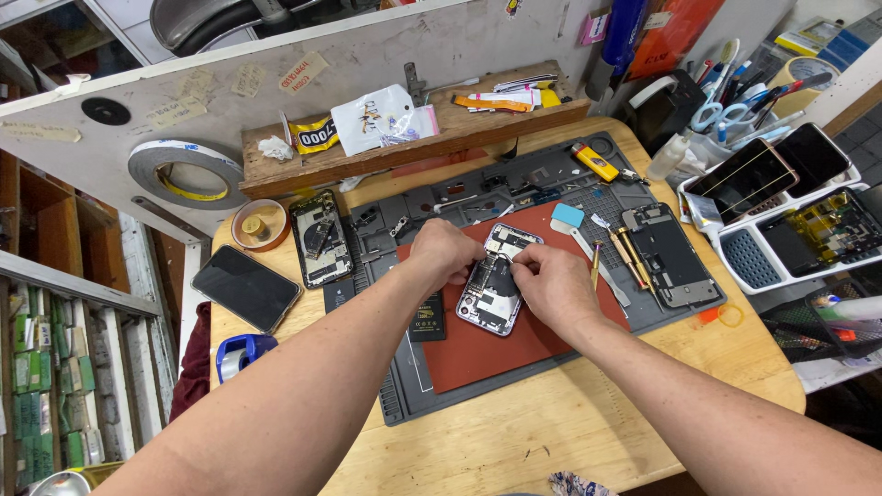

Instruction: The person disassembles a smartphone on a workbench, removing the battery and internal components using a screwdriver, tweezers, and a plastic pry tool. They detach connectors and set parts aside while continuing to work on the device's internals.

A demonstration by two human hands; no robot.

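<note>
An opened phone body (492,292) with its insides showing lies on a red mat (478,354) in the middle of a grey work mat (404,386). My left hand (444,249) rests on the phone's upper left edge with fingers curled. My right hand (551,283) pinches at the phone's upper right part; whether a small tool or part sits between its fingers is hidden. A black battery (427,317) lies just left of the phone.
Another opened phone (321,237) and a dark phone (245,287) lie at the left. A phone frame (669,253), screwdrivers (628,257) and a yellow lighter (596,162) are at the right. White trays (781,248) hold phones. A tape roll (188,171) hangs on the back board.
</note>
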